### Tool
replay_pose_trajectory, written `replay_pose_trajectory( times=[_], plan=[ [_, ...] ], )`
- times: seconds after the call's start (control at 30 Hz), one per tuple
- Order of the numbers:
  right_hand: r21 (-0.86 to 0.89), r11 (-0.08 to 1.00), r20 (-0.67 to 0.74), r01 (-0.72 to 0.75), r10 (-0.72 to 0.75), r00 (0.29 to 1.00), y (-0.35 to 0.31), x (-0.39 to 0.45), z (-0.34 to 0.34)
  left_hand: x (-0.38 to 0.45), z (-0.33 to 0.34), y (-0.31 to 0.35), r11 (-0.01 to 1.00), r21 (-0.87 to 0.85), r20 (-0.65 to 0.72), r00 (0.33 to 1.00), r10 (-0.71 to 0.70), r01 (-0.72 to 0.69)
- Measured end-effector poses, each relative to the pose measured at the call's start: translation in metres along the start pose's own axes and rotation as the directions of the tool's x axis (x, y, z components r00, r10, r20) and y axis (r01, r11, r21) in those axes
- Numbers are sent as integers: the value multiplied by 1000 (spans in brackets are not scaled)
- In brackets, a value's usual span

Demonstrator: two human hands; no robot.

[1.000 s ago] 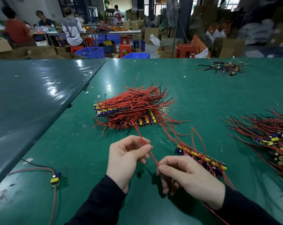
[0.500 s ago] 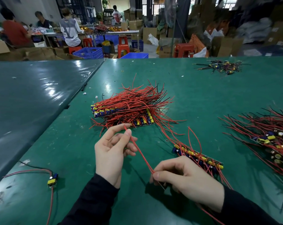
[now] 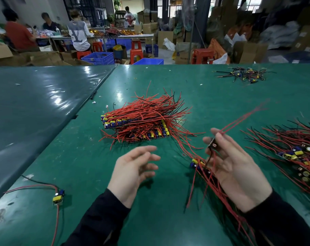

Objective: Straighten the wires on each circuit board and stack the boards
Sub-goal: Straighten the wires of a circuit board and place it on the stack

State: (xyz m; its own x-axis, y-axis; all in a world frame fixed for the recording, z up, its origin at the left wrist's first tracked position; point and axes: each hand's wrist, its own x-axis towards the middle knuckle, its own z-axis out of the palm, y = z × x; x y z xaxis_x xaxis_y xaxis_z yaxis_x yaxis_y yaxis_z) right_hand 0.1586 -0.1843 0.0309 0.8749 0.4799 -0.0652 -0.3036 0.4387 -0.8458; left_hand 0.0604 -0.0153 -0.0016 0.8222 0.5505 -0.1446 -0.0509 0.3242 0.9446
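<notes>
A stack of circuit boards with blue and yellow parts and many red wires lies mid-table. My right hand is lifted above the table and holds a small circuit board between thumb and fingers; its red wires trail up to the right. Below that hand lies another strip of boards with red wires running toward me. My left hand hovers with fingers spread and holds nothing.
A heap of boards with tangled red and black wires lies at the right. A single small board with two wires sits at the near left. A small pile of parts lies far right. People work at tables behind.
My left hand let go of the red wire and drew back with fingers spread. My right hand rose off the table and swung the board's wires up to the right.
</notes>
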Motion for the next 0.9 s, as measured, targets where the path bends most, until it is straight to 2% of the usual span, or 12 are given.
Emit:
replay_pose_trajectory(
  times=[0.07,0.17,0.23,0.3,0.4,0.5,0.6,0.63,0.7,0.77,0.83,0.9],
  plan=[
    [76,997,18,-5,3,1000,1,-1,1,-6,9,-6,988,155,175,985,1,-28],
    [34,998,99,44,-47,994,9,-5,6,-13,14,-7,988,147,404,914,-23,-40],
    [-80,992,129,101,-91,987,13,-7,5,-15,13,-3,988,146,488,873,-20,-58],
    [-147,983,157,115,-91,983,15,-8,5,-14,10,1,982,174,487,873,-20,-75],
    [-159,982,185,102,-72,980,17,-9,5,-11,2,8,991,125,490,866,-96,39],
    [-157,983,207,95,-61,976,17,-10,6,-8,-7,16,977,20,610,772,-179,211],
    [-105,991,223,84,-59,973,15,-10,5,-1,-16,22,887,-197,687,704,-179,418],
    [-93,992,240,87,-63,969,14,-10,5,1,-17,22,847,-285,681,716,-151,450],
    [-93,991,275,99,-70,959,14,-11,4,2,-14,21,750,-474,605,789,-104,461],
    [-139,983,279,120,-77,957,17,-12,4,0,-8,15,716,-574,481,871,-97,397],
    [-207,968,239,144,-93,967,21,-13,4,-4,3,6,841,-456,405,909,-95,291],
    [-278,945,190,170,-120,974,26,-12,4,-11,15,-4,974,-211,358,934,-2,83]
  ],
)
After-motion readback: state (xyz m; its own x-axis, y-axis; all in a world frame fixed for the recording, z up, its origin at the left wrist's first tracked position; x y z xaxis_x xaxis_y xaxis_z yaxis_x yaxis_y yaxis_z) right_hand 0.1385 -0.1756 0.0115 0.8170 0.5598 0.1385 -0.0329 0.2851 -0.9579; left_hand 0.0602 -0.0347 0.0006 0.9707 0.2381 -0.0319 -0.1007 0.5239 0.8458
